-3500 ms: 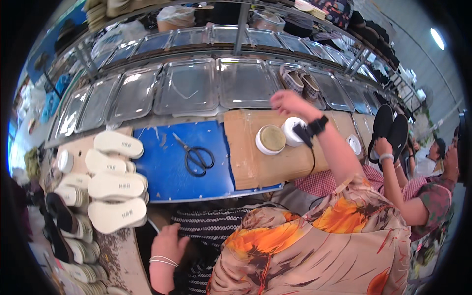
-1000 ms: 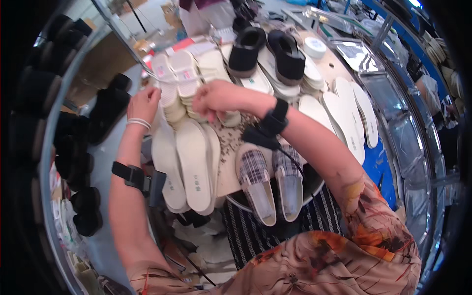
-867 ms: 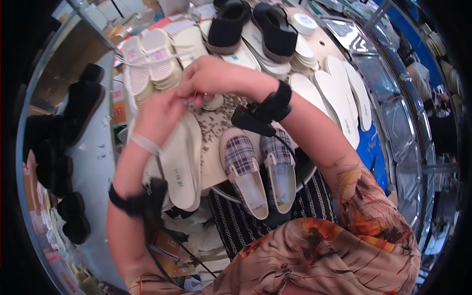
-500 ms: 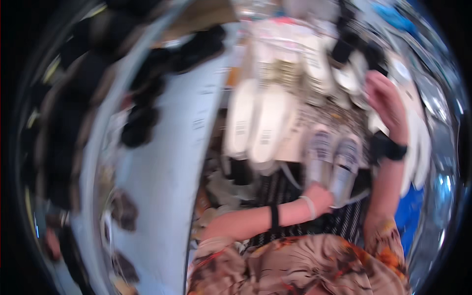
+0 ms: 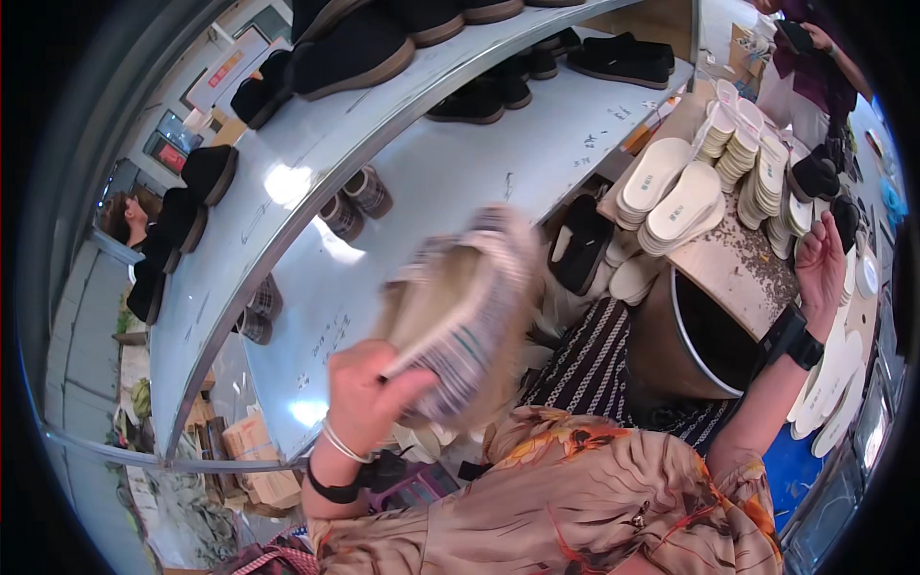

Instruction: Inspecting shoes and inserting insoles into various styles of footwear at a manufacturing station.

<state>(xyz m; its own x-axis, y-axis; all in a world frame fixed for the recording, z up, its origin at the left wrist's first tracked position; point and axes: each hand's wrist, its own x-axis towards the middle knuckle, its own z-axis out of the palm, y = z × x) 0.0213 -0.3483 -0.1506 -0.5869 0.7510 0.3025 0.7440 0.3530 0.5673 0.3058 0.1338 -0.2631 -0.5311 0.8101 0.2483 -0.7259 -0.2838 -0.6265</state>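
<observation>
Pale shelf (image 5: 431,182), wide stretch beyond its edge, plaid shoes (image 5: 479,326) pinched in left grip (image 5: 369,391), right grip (image 5: 821,261) of unclear closure

The left grip (image 5: 369,398) holds blurred plaid shoes (image 5: 470,321) by the heel end before the pale blue shelf (image 5: 460,177), while the right grip (image 5: 821,261) is raised near black shoes (image 5: 813,178) and insoles (image 5: 770,177) on the tabletop (image 5: 714,268).

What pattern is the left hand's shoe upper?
The shoe upper in the left hand is light-and-dark plaid, partly blurred; best seen in the head view.
</observation>
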